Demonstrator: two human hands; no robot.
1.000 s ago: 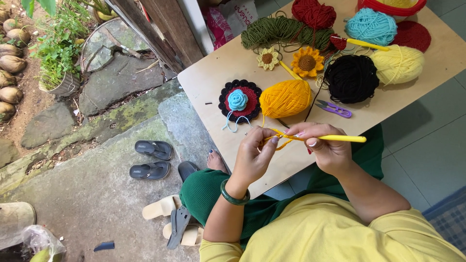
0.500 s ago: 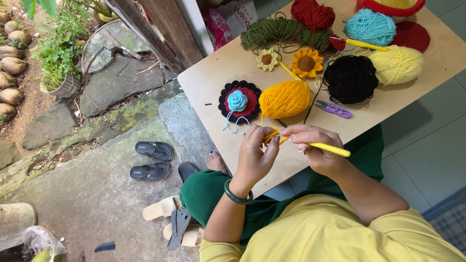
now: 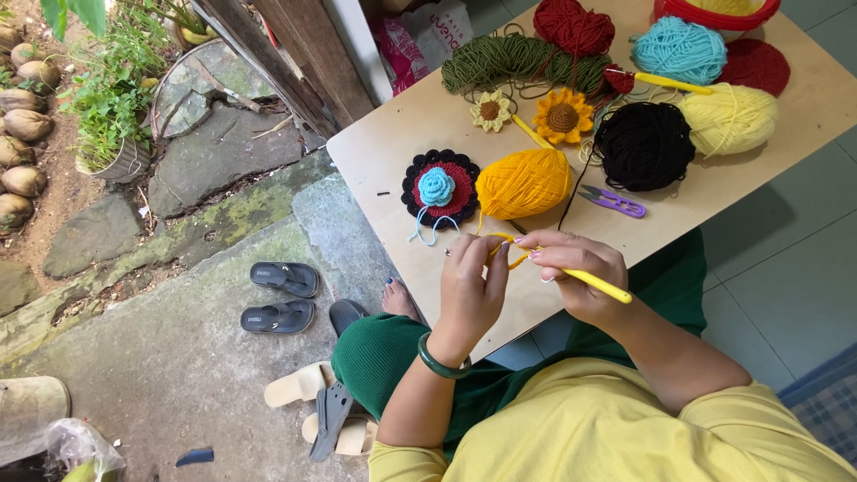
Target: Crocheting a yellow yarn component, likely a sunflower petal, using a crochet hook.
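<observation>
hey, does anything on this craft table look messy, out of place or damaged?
Nothing damaged. Only oddity: the loose dark green yarn skein sprawls unwound at the wooden table's far edge, unlike the tidy orange-yellow yarn ball.

Yellow crochet hook [image 3: 596,286], orange-yellow yarn ball [image 3: 523,183], purple snips [image 3: 612,201].

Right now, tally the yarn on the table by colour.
Orange ball: 1
Black ball: 1
Pale yellow ball: 1
Blue ball: 1
Red ball: 1
Green skein: 1
Total: 6
</observation>
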